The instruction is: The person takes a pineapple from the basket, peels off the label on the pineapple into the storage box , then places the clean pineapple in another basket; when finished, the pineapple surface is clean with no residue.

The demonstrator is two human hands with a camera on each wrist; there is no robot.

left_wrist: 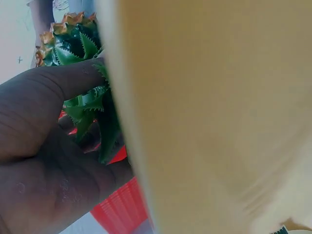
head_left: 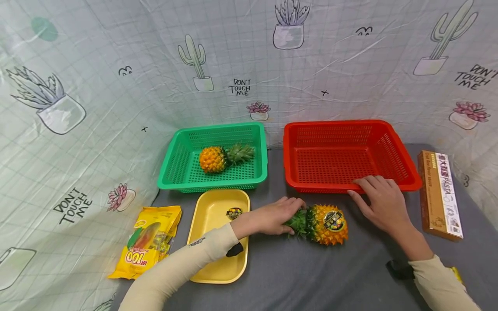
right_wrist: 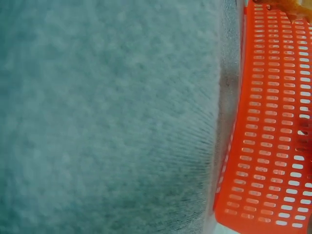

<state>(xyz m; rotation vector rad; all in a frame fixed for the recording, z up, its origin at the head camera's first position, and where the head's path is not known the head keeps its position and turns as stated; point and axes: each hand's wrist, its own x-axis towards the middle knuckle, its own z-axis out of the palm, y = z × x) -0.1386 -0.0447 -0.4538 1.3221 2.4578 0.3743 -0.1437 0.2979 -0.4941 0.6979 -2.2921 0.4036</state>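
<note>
Head view: left hand [head_left: 274,218], thumb and fingers partly closed, grips the leafy crown [head_left: 299,223] of a pineapple [head_left: 330,226] lying on the grey table [head_left: 295,276]. Right hand [head_left: 383,203], fingers loosely extended, holds nothing at the red basket [head_left: 334,123]; contact cannot be told. Beyond, a green basket [head_left: 210,187] contains a second pineapple [head_left: 212,160].

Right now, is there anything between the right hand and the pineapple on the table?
Nothing visible does stand there: only grey tabletop shows between the right hand and the pineapple, whose leaves the left hand grips.
</note>
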